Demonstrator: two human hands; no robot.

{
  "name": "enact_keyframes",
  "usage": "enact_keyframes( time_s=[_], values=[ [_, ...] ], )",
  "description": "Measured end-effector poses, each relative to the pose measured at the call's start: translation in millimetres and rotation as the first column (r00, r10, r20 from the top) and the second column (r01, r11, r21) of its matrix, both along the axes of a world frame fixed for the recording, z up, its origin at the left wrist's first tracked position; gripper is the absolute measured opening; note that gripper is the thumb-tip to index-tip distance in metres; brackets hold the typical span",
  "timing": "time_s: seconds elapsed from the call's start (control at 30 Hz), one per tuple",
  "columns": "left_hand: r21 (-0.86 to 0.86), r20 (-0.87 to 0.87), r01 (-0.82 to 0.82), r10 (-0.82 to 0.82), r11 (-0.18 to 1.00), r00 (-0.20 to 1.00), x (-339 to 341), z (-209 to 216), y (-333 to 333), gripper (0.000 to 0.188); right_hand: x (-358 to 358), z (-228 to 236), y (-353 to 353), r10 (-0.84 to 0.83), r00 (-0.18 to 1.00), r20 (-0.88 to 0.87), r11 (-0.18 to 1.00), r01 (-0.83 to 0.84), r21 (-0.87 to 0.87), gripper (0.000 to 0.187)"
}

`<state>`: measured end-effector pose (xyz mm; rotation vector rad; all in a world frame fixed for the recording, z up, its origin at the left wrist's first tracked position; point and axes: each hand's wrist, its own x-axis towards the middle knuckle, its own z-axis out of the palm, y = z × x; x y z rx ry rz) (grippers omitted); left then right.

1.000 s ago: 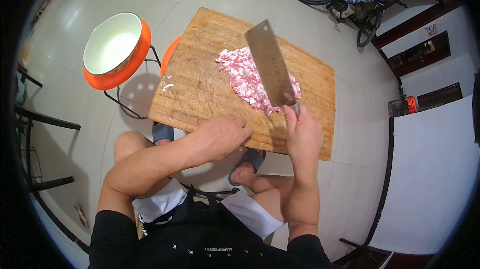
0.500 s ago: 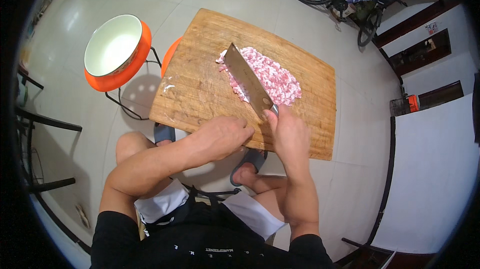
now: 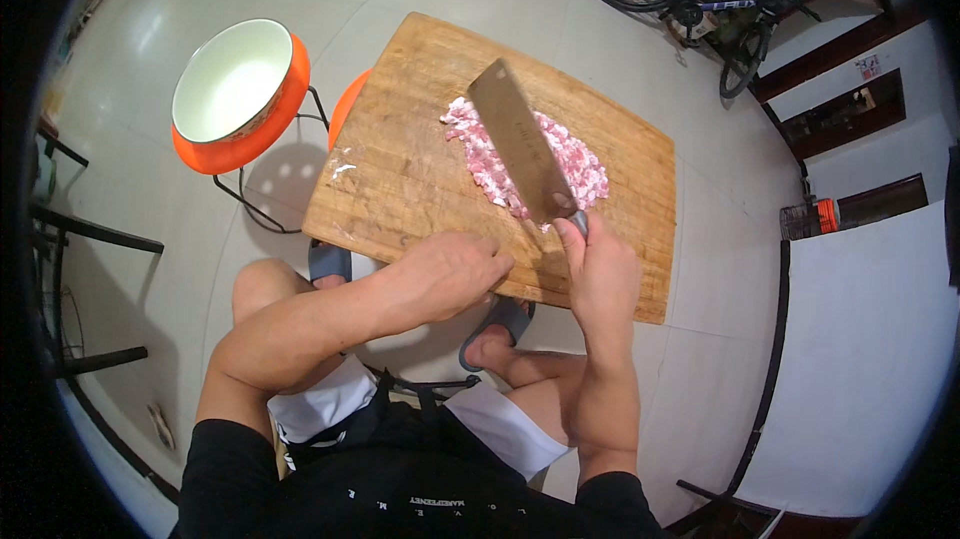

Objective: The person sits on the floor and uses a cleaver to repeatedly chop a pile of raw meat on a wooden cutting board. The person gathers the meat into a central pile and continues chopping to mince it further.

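My right hand [image 3: 605, 264] is closed round the handle of a broad cleaver [image 3: 522, 144]. Its blade slants up and to the left over a pile of chopped pink-and-white meat [image 3: 583, 167], hiding the pile's middle; whether the edge touches the meat I cannot tell. Under the meat lies a thick wooden cutting board [image 3: 400, 154] with slightly curved sides. My left hand [image 3: 455, 274] holds the near edge of the board, fingers bent together there, to the left of the cleaver's handle and clear of the blade. Some fingertips are hidden.
Left of the board, a white enamel bowl [image 3: 232, 79] stands on an orange stool [image 3: 245, 144]. Part of another orange seat [image 3: 345, 109] shows under the board's left side. A bicycle [image 3: 690, 4] is at the far right, and dark chair legs [image 3: 100, 231] reach in at left.
My right hand has shifted slightly right with the cleaver, and the blade now shows more of its flat face. More meat shows left of it. My left hand has stayed at the board's edge.
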<state>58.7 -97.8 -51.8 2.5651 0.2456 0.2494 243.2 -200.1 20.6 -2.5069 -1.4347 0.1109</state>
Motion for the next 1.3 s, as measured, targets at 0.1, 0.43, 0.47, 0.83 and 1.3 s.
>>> enact_keyframes(
  time_s=[0.1, 0.43, 0.47, 0.83, 1.3],
  values=[
    [-0.003, -0.002, 0.007, -0.007, 1.000, 1.000, -0.8, 2.8, 0.4, 0.031, 3.8, -7.8, 0.1, 0.020, 1.000, 0.018, 0.999, -0.019, -0.028, 0.043],
    [0.017, 0.096, 0.009, -0.010, 1.000, 0.995, -2.1, 1.0, 0.2, 0.031, 2.4, 1.2, -2.7, -0.003, 1.000, -0.002, 0.997, 0.003, 0.080, 0.041],
    [0.017, 0.088, 0.009, -0.011, 1.000, 0.996, -1.4, 0.5, 0.4, 0.030, 2.8, -3.5, -1.1, 0.024, 0.999, 0.026, 0.999, -0.025, 0.039, 0.041],
    [0.019, -0.009, 0.000, 0.000, 1.000, 1.000, -1.5, 2.7, -0.4, 0.033, 0.6, -5.1, -1.6, 0.076, 0.994, 0.076, 0.997, -0.075, -0.017, 0.040],
    [0.006, 0.116, 0.010, -0.011, 1.000, 0.993, -1.3, -1.9, 0.7, 0.026, -11.4, 4.4, 2.2, 0.117, 0.987, 0.114, 0.989, -0.105, -0.104, 0.039]
  ],
)
